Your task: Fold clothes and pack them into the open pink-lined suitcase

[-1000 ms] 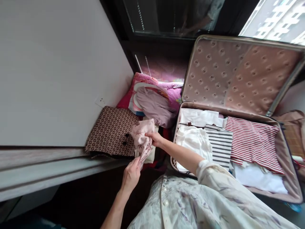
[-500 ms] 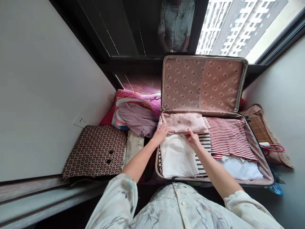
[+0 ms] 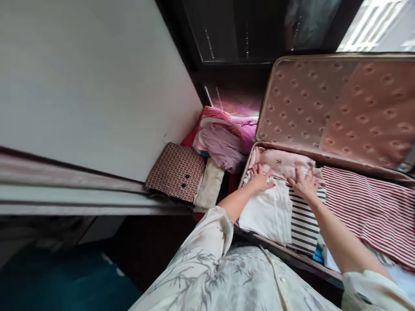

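Observation:
A folded pink garment (image 3: 280, 160) with a leaf print lies along the back left of the open suitcase (image 3: 330, 273). My left hand (image 3: 260, 178) rests with spread fingers on its left front edge. On its right part my right hand (image 3: 304, 181) lies flat, fingers apart. Just in front of my hands is a folded white garment (image 3: 267, 211). Beside that, a black-and-white striped garment (image 3: 304, 220) shows. A red-and-white striped garment (image 3: 366, 207) fills the right side of the case.
The suitcase lid (image 3: 324, 108) stands raised against the dark window frame. Left of the case lie a mauve cloth (image 3: 223, 144), a cream cloth (image 3: 209, 185) and a brown patterned fabric piece (image 3: 178, 170). A white wall (image 3: 97, 86) rises at left.
The view has swung to the left, so the suitcase sits further right. My right hand has gone from gripping the pink garment's front edge to lying flat on top of it.

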The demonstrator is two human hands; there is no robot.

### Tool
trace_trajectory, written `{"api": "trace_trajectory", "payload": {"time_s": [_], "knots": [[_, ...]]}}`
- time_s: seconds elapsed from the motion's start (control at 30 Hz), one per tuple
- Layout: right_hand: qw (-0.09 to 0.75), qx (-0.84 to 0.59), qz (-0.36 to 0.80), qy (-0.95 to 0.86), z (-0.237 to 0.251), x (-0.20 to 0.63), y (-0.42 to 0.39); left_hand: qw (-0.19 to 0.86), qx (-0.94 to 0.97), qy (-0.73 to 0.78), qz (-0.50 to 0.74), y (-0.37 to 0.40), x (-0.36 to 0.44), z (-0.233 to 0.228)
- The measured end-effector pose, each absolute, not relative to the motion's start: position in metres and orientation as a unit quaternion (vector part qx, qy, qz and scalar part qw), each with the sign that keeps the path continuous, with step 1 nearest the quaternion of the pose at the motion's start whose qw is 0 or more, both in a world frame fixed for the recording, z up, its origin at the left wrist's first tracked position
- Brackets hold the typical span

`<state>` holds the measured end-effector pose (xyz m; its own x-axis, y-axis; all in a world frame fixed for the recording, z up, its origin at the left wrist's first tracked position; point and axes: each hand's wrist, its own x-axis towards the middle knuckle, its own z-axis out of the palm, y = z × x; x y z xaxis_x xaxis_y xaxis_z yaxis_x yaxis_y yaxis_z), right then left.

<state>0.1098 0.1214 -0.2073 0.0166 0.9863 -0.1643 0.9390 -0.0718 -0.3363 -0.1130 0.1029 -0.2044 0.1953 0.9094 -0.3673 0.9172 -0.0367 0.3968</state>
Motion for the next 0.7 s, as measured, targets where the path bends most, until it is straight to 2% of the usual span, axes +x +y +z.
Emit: {"api": "trace_trajectory", "payload": {"time_s": [0.07, 0.17, 0.23, 0.3, 0.33, 0.43, 0.53, 0.6, 0.7], "knots": [[0.073, -0.702, 0.151, -0.692, -0.215, 0.111, 0.118, 0.259, 0.737, 0.622, 0.048, 0.094, -0.118, -0.202], [0.123, -0.681, 0.082, -0.717, -0.213, 0.110, 0.091, 0.193, 0.750, 0.602, 0.193, 0.054, -0.153, -0.197], [0.164, -0.660, 0.055, -0.731, -0.205, 0.103, 0.068, 0.151, 0.683, 0.660, 0.273, 0.013, -0.194, -0.201], [0.209, -0.621, 0.071, -0.752, -0.195, 0.088, 0.047, 0.127, 0.554, 0.777, 0.271, -0.031, -0.239, -0.216], [0.228, -0.594, 0.095, -0.765, -0.190, 0.077, 0.039, 0.132, 0.492, 0.829, 0.231, -0.052, -0.260, -0.225], [0.265, -0.517, 0.214, -0.785, -0.177, 0.032, 0.023, 0.185, 0.432, 0.876, 0.106, -0.096, -0.305, -0.254], [0.269, -0.474, 0.378, -0.749, -0.168, -0.028, 0.019, 0.219, 0.445, 0.865, 0.077, -0.107, -0.329, -0.265], [0.242, -0.461, 0.510, -0.685, -0.167, -0.076, 0.020, 0.232, 0.437, 0.866, 0.076, -0.103, -0.341, -0.259], [0.147, -0.514, 0.702, -0.470, -0.177, -0.154, 0.024, 0.233, 0.441, 0.863, 0.082, -0.099, -0.358, -0.240]]}}
